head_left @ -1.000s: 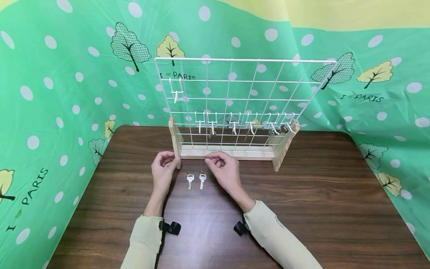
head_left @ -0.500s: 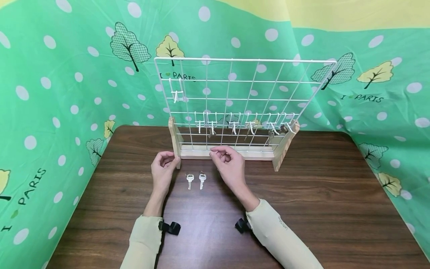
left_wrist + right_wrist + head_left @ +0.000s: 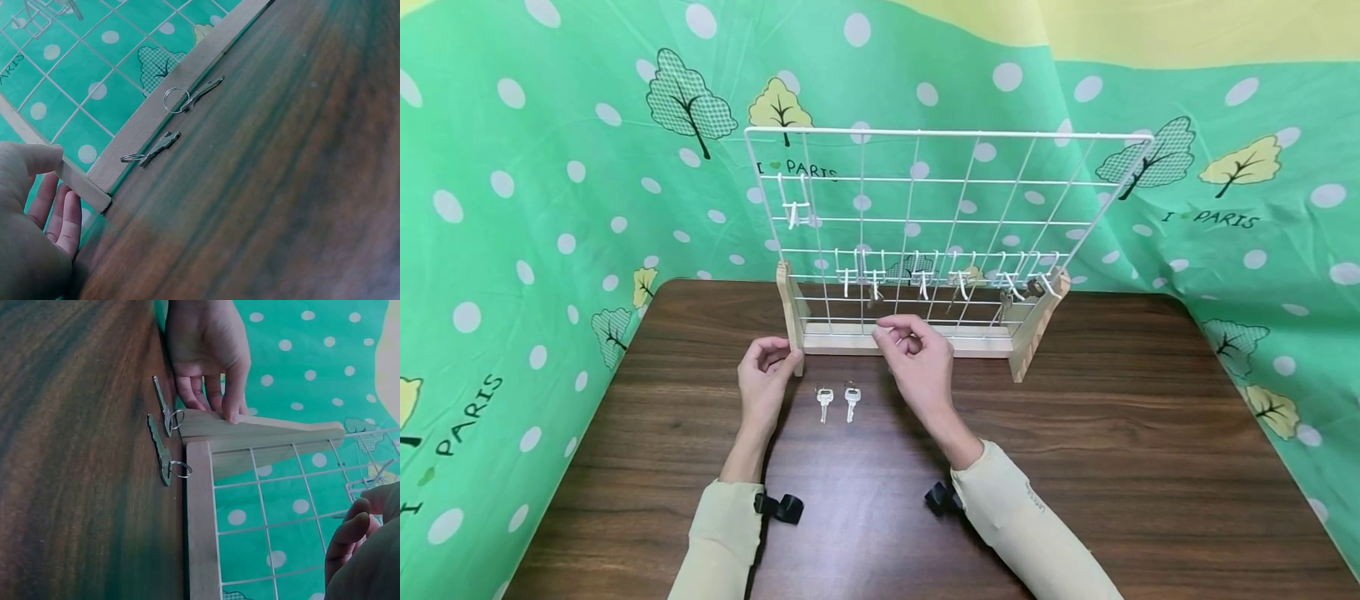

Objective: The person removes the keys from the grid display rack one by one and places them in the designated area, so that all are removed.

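Observation:
My left hand (image 3: 766,375) holds the left wooden foot (image 3: 792,321) of a white wire grid rack (image 3: 947,177), thumb on its near edge. The right hand (image 3: 917,358) is raised before the rack's lower bars, thumb and index finger brought together and the other fingers curled. I cannot tell whether something small is between its fingertips. Two silver keys, a left key (image 3: 824,404) and a right key (image 3: 852,403), lie side by side on the table between the hands, each with a ring. In the right wrist view a white hook (image 3: 369,482) shows beyond the right fingertips.
White hooks hang in a row along the grid's lower part, including a middle hook (image 3: 922,283); keys hang from several. A separate hook (image 3: 793,208) hangs upper left. A wooden bar (image 3: 842,344) joins the feet on the brown table (image 3: 1112,467). Green patterned cloth (image 3: 587,117) surrounds it.
My right hand has moved right and up, away from the two keys and toward the rack's lower bars. The left hand stays on the foot, and the two keys lie where they were.

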Motion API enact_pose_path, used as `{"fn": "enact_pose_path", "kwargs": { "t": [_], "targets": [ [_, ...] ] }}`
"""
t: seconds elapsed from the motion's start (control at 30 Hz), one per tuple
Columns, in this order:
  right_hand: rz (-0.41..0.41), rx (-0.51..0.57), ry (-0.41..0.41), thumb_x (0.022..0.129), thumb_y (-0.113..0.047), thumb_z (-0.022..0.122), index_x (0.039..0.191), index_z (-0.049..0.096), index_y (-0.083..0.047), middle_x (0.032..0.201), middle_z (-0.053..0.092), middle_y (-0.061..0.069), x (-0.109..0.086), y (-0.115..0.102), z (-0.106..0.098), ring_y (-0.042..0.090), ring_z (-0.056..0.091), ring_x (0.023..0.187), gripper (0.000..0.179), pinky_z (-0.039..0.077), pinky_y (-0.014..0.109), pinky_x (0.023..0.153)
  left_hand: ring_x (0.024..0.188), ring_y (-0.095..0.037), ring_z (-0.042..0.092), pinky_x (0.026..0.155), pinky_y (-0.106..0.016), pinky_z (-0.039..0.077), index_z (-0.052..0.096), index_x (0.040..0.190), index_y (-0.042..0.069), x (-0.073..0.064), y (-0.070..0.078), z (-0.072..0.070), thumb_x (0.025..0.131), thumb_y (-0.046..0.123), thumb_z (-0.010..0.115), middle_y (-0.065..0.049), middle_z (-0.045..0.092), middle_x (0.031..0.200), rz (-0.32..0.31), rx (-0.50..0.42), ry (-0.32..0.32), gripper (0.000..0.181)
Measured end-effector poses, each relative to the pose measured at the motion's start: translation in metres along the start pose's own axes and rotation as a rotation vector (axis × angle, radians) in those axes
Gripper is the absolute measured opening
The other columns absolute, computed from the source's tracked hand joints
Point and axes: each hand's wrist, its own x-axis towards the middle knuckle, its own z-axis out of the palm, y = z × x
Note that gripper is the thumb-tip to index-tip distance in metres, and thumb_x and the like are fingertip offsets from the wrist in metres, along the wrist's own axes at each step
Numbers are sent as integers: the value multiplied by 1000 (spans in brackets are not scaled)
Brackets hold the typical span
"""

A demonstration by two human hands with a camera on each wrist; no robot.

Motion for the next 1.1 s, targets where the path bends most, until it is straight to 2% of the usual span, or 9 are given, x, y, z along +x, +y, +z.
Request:
{"fn": "enact_pose_path", "kwargs": {
  "t": [0.3, 0.5, 0.67, 0.9, 1.1],
  "targets": [
    [9, 43, 27, 97, 4, 81, 111, 80, 5, 80, 67, 3, 7, -6, -1, 3, 53, 52, 15, 44, 15, 46, 91, -8, 70, 84, -17, 59, 64, 111, -15, 0, 1, 0, 90, -19, 77, 5, 72, 97, 3, 1, -3, 25],
    [16, 67, 31, 98, 2, 81, 120, 79, 5, 79, 69, -1, 12, -10, 2, 11, 55, 48, 23, 45, 17, 45, 90, -8, 70, 83, -17, 59, 64, 111, -15, 0, 2, 0, 90, -19, 77, 5, 72, 97, -3, 6, -1, 25],
    [34, 53, 36, 98, 0, 81, 123, 78, 5, 78, 67, -3, 16, -11, 5, 4, 54, 50, 26, 43, 16, 46, 90, -8, 70, 83, -17, 59, 63, 112, -17, 0, 2, 1, 90, -20, 77, 5, 71, 96, -7, 7, -2, 26],
    [66, 27, 31, 98, -3, 82, 125, 78, 4, 78, 67, -3, 22, -13, 9, 2, 53, 52, 29, 41, 15, 47, 91, -8, 70, 83, -17, 59, 64, 112, -15, 1, 2, 1, 90, -20, 77, 5, 71, 97, -3, 7, -7, 25],
    [75, 79, 4, 98, 1, 80, 124, 76, 7, 75, 67, -6, 27, -13, 11, 2, 50, 52, 27, 37, 15, 47, 91, -8, 70, 83, -17, 59, 64, 111, -14, 0, 2, 1, 90, -19, 77, 5, 72, 97, -4, 1, -5, 25]
  ]
}}
